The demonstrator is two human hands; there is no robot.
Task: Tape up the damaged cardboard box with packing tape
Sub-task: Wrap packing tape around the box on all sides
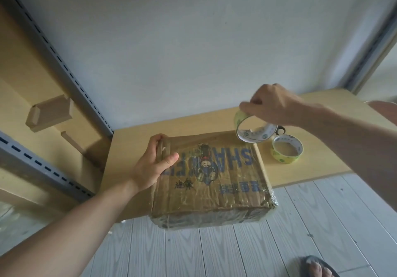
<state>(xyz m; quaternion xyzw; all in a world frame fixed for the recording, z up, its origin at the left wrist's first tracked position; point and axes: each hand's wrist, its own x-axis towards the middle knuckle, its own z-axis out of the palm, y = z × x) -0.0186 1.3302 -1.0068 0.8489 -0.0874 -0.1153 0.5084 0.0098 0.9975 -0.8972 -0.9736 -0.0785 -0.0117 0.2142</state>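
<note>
A brown cardboard box (217, 182) with blue lettering and a cartoon print lies on the light wooden table (318, 160), its near end overhanging the table's front edge. Glossy clear tape covers much of it. My left hand (153, 165) grips the box's far left corner, fingers curled over the edge and thumb on top. My right hand (272, 107) holds a roll of packing tape (253, 130) in the air just above the box's far right corner. A second tape roll (286, 149) lies flat on the table to the right of the box.
A small dark object (281, 129) sits behind the lifted roll. Slotted metal shelf uprights (64, 66) and wooden brackets (50, 113) run along the left wall. Below is pale plank flooring (257, 244), with a sandalled foot (318, 268) at the bottom right.
</note>
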